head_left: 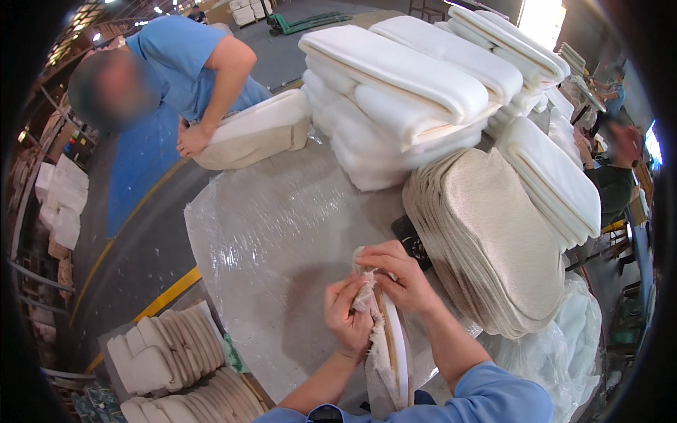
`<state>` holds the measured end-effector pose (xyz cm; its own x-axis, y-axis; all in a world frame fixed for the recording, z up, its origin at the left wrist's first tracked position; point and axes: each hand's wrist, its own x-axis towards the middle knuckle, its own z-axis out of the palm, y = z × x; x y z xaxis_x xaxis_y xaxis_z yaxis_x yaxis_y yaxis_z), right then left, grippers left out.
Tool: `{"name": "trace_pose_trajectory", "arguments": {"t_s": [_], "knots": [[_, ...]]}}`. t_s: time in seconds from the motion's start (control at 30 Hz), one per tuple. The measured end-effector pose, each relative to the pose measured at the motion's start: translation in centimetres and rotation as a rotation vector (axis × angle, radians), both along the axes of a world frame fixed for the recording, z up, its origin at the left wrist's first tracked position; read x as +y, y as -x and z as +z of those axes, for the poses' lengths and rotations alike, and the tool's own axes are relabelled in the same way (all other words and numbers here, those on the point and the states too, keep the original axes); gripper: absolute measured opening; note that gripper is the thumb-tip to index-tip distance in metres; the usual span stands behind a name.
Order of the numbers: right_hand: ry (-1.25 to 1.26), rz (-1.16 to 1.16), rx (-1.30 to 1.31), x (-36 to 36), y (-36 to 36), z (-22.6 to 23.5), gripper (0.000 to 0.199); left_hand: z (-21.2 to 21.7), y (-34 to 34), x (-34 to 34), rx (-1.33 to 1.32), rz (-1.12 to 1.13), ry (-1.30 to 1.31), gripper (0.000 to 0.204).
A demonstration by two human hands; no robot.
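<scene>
Both forearms came up from the lower edge and met over the plastic-covered table [268, 211]. The left hand [347, 316] was curled, its fingers pinched on the frayed fabric edge of a cover [384, 338]. The right hand [400, 276] arched over the top end of the same piece, fingertips closed on it just beside the left. The two hands were close together, almost touching. The cover stood on edge, its long axis running from the hands back toward the person's chest, its white rim facing right. A stack of beige covers [486, 247] lay just to the right. Across the table, another person's hand [192, 139] pressed on a cushion [257, 130].
</scene>
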<state>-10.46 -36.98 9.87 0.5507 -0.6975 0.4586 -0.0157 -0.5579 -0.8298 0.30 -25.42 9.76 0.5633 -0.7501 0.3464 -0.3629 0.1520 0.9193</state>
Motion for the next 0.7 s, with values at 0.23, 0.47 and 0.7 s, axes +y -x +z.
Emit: {"name": "trace_pose_trajectory", "arguments": {"t_s": [0.23,0.47,0.7], "knots": [[0.022,-0.017,0.028,0.0,2.5,-0.5,0.015,-0.4,-1.6,0.1,0.393,-0.176,0.048,0.03],[-0.077,-0.107,-0.146,2.5,2.4,-1.3,0.02,-13.5,-2.1,-1.5,1.32,-0.432,-0.309,0.043],[-0.092,-0.085,-0.199,3.2,1.9,-1.6,0.019,-20.5,-0.9,-4.8,1.031,-0.673,-0.264,0.045]]}}
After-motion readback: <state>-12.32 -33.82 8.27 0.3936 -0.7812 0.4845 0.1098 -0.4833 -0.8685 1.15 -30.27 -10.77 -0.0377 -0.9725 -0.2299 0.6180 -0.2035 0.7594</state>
